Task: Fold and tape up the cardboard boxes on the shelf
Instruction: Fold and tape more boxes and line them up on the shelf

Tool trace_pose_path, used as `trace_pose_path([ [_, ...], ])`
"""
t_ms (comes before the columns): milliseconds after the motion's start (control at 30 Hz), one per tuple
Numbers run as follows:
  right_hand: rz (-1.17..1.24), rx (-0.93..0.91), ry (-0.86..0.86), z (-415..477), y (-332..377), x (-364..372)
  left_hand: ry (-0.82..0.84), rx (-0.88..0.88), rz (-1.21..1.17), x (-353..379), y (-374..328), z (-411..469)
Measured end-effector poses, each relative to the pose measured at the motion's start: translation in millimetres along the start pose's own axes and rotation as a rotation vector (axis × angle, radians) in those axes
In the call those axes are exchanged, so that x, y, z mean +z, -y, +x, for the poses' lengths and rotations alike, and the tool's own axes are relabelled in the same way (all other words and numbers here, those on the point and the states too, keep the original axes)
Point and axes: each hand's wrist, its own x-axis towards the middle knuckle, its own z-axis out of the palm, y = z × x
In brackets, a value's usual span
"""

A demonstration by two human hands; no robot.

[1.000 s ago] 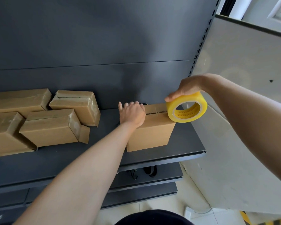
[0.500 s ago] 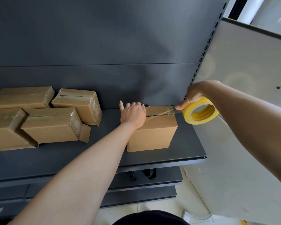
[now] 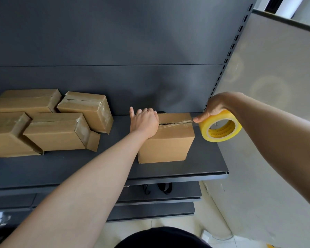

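Observation:
A small cardboard box stands on the dark shelf near its right end. My left hand presses flat on the left part of the box top, fingers pointing to the back. My right hand grips a yellow roll of clear tape just past the box's right edge. A strip of clear tape stretches from the roll across the seam in the box top toward my left hand.
Several taped cardboard boxes lie grouped at the left of the shelf. A dark back panel rises behind. A pale wall stands to the right of the slotted upright. Lower shelves sit below.
My right hand has pulled the roll to the right, off the box top and past its edge, drawing tape out over the seam. My left hand stays pressed on the box.

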Motion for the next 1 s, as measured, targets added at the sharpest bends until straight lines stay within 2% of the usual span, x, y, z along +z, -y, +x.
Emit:
trace_pose_path([
  [567,0.073,-0.13,0.091,32.3,0.8,40.5,0.064,-0.057,0.137,1.7,-22.2,4.9],
  [767,0.089,-0.186,0.118,25.6,10.9,47.3,0.101,0.078,0.086,13.8,-64.1,8.1],
  [1000,0.234,-0.205,0.106,24.9,5.4,62.5,0.076,0.131,0.028,14.6,-57.0,19.9],
])
